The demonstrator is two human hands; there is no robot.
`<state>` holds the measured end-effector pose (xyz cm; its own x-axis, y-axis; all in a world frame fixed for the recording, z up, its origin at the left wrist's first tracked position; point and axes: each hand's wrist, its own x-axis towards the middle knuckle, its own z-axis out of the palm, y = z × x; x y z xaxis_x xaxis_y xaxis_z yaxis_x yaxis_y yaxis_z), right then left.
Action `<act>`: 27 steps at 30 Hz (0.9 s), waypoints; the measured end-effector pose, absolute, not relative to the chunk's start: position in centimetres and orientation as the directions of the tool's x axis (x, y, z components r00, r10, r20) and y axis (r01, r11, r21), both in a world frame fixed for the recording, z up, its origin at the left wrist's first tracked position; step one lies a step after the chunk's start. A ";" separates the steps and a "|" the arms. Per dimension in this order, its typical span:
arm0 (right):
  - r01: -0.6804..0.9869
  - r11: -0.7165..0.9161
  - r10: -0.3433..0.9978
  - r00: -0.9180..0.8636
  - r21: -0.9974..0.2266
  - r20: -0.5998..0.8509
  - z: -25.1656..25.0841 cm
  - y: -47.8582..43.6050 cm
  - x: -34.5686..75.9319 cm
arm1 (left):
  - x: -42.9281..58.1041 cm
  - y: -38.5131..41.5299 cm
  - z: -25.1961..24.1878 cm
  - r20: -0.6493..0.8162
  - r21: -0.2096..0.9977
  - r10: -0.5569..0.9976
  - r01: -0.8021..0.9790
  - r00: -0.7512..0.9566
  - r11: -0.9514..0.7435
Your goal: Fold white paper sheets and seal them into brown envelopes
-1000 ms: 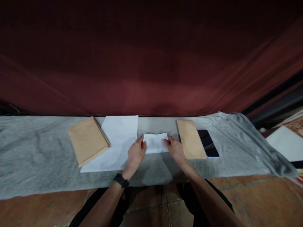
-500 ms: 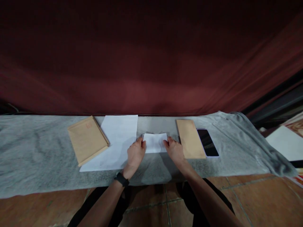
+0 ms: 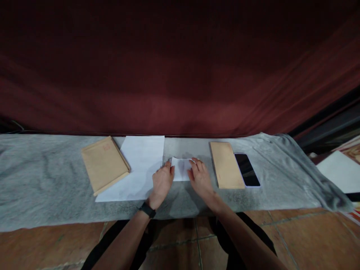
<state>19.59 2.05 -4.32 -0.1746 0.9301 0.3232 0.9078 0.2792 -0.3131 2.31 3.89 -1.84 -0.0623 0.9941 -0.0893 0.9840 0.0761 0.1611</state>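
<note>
A small folded white paper (image 3: 180, 168) lies on the grey cloth (image 3: 50, 180) in front of me. My left hand (image 3: 162, 182), with a black band at the wrist, pinches the paper's left edge with thumb and fingers. My right hand (image 3: 199, 177) lies over the paper's right part, fingers bent and pressed down on it. To the left lies a larger white sheet (image 3: 139, 165), partly under a tan envelope (image 3: 104, 163). A second, narrower tan envelope (image 3: 226, 164) lies to the right of my right hand.
A dark-screened phone (image 3: 246, 169) lies beside the narrow envelope. A dark red curtain (image 3: 180, 75) hangs behind the cloth. Tiled floor (image 3: 309, 240) shows below, and my dark-clothed legs. At the far right lies a white sheet (image 3: 339, 170) on other papers.
My right hand has slid left from the paper's right edge onto its top, covering its right part. The left hand has stayed at the left edge.
</note>
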 end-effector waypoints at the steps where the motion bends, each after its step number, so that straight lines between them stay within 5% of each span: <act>1: 0.879 0.332 0.920 -0.221 -0.341 0.325 -4.6 1.8 19.1 | 2.3 3.9 -1.7 -0.094 0.160 0.994 0.984 -0.063 0.078; 6: 0.861 0.386 0.914 -0.309 -0.331 0.262 -6.1 0.7 17.4 | 2.4 3.7 -1.6 -0.103 0.152 0.993 0.985 -0.063 0.078; 27: 0.949 0.248 0.952 -0.201 -0.197 0.231 -7.1 -0.5 18.0 | 2.7 3.2 -2.0 -0.087 0.125 0.996 0.992 0.000 0.011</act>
<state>18.00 -0.50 -7.10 -0.2011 0.9520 0.2309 0.9486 0.2481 -0.1967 2.75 3.24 -1.98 0.0000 0.9963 -0.0865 0.9921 0.0109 0.1253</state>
